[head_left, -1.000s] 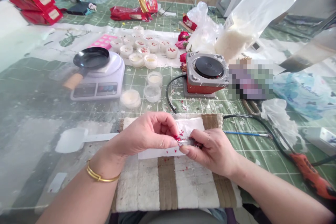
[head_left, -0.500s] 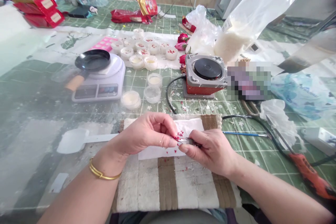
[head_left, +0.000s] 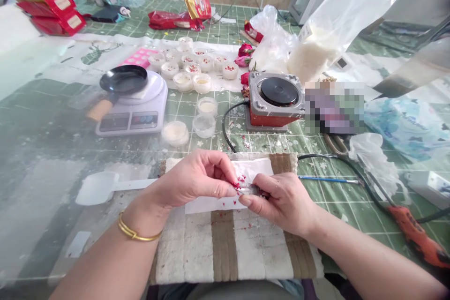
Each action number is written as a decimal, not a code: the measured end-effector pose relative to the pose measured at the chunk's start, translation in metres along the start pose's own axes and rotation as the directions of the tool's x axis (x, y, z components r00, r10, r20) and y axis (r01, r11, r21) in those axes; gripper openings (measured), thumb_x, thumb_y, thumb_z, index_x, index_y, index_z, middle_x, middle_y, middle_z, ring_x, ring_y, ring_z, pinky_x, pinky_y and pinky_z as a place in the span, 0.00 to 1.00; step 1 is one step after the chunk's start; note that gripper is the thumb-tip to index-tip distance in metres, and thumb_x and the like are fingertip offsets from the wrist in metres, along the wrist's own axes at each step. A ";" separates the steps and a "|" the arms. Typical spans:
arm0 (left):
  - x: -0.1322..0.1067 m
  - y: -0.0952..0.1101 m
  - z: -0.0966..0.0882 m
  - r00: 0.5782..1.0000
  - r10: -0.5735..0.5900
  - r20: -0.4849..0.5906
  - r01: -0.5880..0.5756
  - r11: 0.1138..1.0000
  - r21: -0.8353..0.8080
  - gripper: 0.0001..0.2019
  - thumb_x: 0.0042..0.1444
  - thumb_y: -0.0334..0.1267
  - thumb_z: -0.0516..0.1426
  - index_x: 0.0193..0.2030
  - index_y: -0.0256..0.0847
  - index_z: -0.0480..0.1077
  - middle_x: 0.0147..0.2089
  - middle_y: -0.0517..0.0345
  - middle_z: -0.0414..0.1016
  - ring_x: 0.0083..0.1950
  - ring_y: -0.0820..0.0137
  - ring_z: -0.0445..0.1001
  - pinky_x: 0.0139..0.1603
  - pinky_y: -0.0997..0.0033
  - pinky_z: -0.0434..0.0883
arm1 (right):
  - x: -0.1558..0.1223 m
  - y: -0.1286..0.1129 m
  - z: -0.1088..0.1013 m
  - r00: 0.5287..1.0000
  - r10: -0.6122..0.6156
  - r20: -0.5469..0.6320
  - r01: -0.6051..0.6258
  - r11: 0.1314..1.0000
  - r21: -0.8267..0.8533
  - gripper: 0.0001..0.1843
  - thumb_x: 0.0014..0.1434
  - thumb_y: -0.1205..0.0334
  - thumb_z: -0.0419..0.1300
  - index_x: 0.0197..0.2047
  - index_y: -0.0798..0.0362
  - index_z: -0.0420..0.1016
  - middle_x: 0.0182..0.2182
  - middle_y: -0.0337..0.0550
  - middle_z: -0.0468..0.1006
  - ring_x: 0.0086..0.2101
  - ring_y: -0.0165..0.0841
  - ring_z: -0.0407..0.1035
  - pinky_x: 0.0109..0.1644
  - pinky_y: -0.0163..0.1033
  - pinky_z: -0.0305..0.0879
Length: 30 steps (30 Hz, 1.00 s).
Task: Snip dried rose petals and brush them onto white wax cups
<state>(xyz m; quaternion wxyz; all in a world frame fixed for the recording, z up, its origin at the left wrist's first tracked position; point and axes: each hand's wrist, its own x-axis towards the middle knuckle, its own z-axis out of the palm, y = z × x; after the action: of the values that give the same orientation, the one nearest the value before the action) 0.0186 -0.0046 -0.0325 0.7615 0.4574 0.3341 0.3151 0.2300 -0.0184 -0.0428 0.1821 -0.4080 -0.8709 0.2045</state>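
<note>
— Over the paper (head_left: 211,204), how was the left hand (head_left: 200,180) set?
— Its thumb and forefinger were brought together, and red bits (head_left: 236,185) were pinched at their tips. A gold bangle (head_left: 135,235) was worn on the wrist.
— And the right hand (head_left: 286,201)?
— It was closed around a metal tool (head_left: 251,189). The exposed end was pointed toward the left fingertips, just beside the red bits. Most of the tool was covered by the fingers; its type could not be determined.
— Where were the red bits located?
— They were held above the paper, between the two hands. Loose flecks (head_left: 235,202) were scattered on the paper and on the striped mat (head_left: 191,253) beneath it.
— What was positioned beyond the mat?
— A hotplate (head_left: 277,91) was placed there, with a black cable (head_left: 225,126) run beside it. Farther left, cups (head_left: 192,69) were grouped, several topped with red pieces.
— And at the sides?
— On the left, a pan (head_left: 123,78) was rested on a scale (head_left: 131,122), and a white spatula (head_left: 96,187) was laid nearer the left arm. On the right, a blue rod (head_left: 323,178) was laid beside the mat.
</note>
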 end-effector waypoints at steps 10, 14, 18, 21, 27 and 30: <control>0.000 -0.001 -0.001 0.999 0.036 0.014 -0.035 0.997 -0.066 0.06 0.43 0.25 0.64 0.28 0.37 0.74 0.31 0.61 0.72 0.33 0.77 0.71 0.35 0.78 0.69 | 0.000 0.000 -0.001 0.999 0.026 -0.034 -0.023 0.997 0.069 0.24 0.56 0.43 0.53 0.20 0.52 0.54 0.13 0.30 0.53 0.16 0.22 0.44 0.20 0.31 0.40; 0.000 -0.001 0.000 0.999 0.042 0.021 -0.040 0.996 -0.080 0.06 0.43 0.24 0.64 0.28 0.37 0.74 0.30 0.62 0.72 0.33 0.78 0.70 0.34 0.79 0.69 | 0.001 -0.001 -0.001 1.000 0.015 -0.025 -0.013 0.997 0.074 0.24 0.56 0.43 0.52 0.20 0.52 0.54 0.13 0.30 0.54 0.16 0.21 0.45 0.20 0.31 0.40; 0.001 -0.001 0.001 0.998 0.048 0.028 -0.046 0.997 -0.069 0.06 0.43 0.24 0.64 0.28 0.37 0.75 0.30 0.61 0.72 0.32 0.78 0.70 0.33 0.79 0.69 | 0.001 -0.001 -0.002 1.000 0.013 -0.003 -0.013 0.997 0.072 0.24 0.58 0.44 0.51 0.20 0.52 0.53 0.13 0.30 0.53 0.16 0.21 0.44 0.20 0.31 0.40; 0.001 -0.001 0.001 0.999 0.046 0.022 -0.045 0.997 -0.060 0.06 0.43 0.25 0.65 0.28 0.37 0.74 0.30 0.61 0.72 0.32 0.77 0.70 0.33 0.78 0.69 | 0.001 -0.001 -0.002 1.000 0.016 0.018 -0.017 0.997 0.072 0.24 0.58 0.44 0.50 0.20 0.52 0.53 0.13 0.30 0.52 0.16 0.22 0.44 0.20 0.31 0.40; 0.000 0.001 0.001 1.000 0.006 0.029 -0.006 1.000 -0.017 0.06 0.43 0.27 0.64 0.29 0.36 0.73 0.29 0.62 0.72 0.32 0.77 0.69 0.32 0.79 0.67 | 0.000 -0.001 -0.001 0.999 0.042 0.033 -0.044 0.998 0.055 0.26 0.58 0.42 0.49 0.19 0.52 0.53 0.14 0.31 0.51 0.16 0.22 0.44 0.21 0.32 0.39; -0.001 0.002 0.001 0.999 -0.034 0.023 0.033 0.999 0.019 0.06 0.44 0.28 0.64 0.29 0.36 0.71 0.28 0.62 0.71 0.30 0.79 0.68 0.30 0.81 0.66 | 0.000 -0.001 -0.001 0.999 0.042 0.030 -0.043 0.999 0.032 0.26 0.58 0.42 0.49 0.19 0.53 0.53 0.14 0.31 0.51 0.16 0.22 0.44 0.21 0.32 0.38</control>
<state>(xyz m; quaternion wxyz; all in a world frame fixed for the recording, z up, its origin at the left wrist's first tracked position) 0.0185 -0.0052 -0.0300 0.7664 0.4624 0.3355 0.2939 0.2300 -0.0189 -0.0420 0.1714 -0.4205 -0.8612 0.2284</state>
